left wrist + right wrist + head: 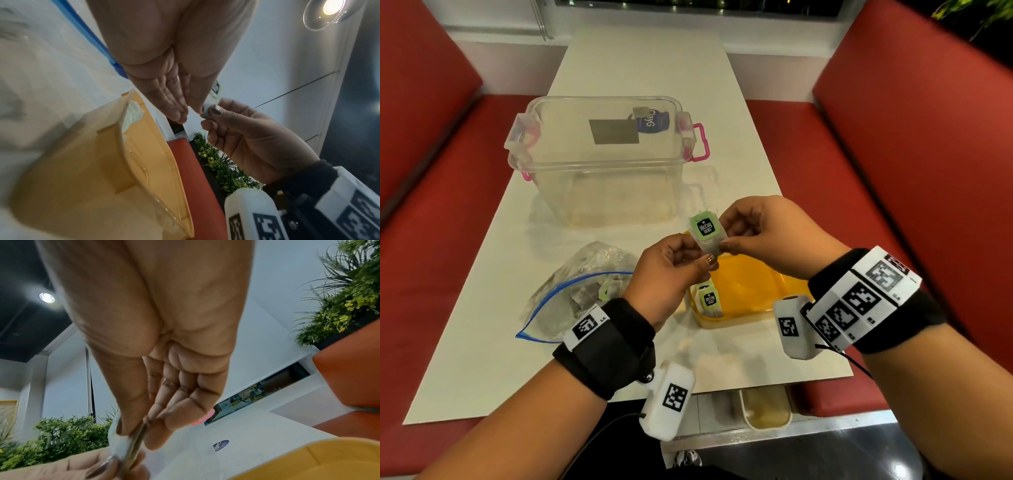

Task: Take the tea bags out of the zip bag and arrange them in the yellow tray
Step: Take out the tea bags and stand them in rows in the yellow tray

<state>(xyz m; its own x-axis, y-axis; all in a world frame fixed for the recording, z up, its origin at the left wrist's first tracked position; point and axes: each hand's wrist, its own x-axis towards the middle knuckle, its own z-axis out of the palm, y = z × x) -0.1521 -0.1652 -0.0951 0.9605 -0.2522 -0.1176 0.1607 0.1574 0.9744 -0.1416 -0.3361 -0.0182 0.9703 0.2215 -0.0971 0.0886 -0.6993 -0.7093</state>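
Both hands hold one tea bag [708, 235] with a green tag in the air, above the far left corner of the yellow tray [753, 286]. My left hand [702, 255] pinches its lower left edge and my right hand [724, 236] pinches its right side. In the right wrist view the tea bag [126, 449] shows edge-on between thumb and fingers. Another tea bag [709, 300] lies in the tray's near left corner. The zip bag [575, 291], open with a blue seal, lies left of the tray with several tea bags inside.
A clear plastic storage box [602, 161] with pink handles stands on the white table [482, 325] behind the zip bag and tray. Red bench seats [893, 178] run along both sides. A cream container [767, 407] sits below the table's near edge.
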